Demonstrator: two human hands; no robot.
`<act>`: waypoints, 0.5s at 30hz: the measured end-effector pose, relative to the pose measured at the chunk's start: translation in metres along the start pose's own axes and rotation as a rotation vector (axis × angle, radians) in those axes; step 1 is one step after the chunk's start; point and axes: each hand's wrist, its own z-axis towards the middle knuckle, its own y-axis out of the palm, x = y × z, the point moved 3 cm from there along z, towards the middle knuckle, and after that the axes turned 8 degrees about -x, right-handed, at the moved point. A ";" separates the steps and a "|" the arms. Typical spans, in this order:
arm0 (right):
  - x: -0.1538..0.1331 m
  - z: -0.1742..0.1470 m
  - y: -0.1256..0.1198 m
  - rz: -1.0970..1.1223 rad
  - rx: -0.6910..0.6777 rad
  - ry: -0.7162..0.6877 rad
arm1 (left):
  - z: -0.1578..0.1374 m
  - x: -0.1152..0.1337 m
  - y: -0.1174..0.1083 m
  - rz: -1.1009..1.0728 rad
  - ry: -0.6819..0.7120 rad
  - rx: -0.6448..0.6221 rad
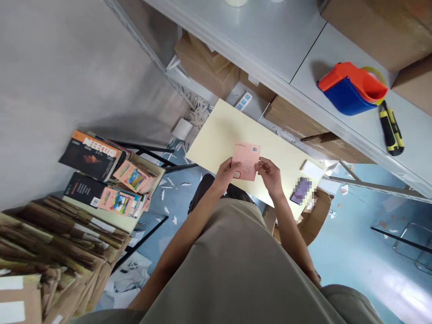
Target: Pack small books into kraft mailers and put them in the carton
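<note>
A thin pink book (pixel 247 155) is held over the pale yellow table (pixel 216 135), its barcode at the upper right corner and a red stamp-like mark at the lower left. My left hand (pixel 224 176) grips the lower left edge, thumb on the cover and the other fingers hidden underneath. On the opposite side, my right hand (pixel 270 175) has its bent fingers closed at the right edge of the book. To the right of that hand lie a phone (pixel 300 191), blurred in part, and a white pad (pixel 312 170).
Magazines (pixel 90 155) and books are stacked on the left, behind bundled brown cardboard packets (pixel 60 238). A grey shelf (pixel 266 40) overhangs the table, carrying a red and blue tape dispenser (pixel 351 90) and a utility knife (pixel 391 129). Paper scraps litter the blue floor (pixel 344 243).
</note>
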 end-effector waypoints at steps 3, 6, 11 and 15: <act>0.002 -0.006 0.000 0.027 0.049 0.014 | 0.002 0.005 0.002 0.036 -0.030 -0.040; 0.005 -0.009 0.009 0.043 0.062 0.045 | 0.000 0.010 -0.006 0.063 -0.069 -0.075; 0.003 -0.001 0.038 0.055 0.032 0.059 | 0.003 0.024 -0.037 0.036 -0.110 -0.065; -0.004 0.012 0.065 0.024 0.056 0.059 | 0.013 0.042 -0.066 0.048 -0.127 -0.099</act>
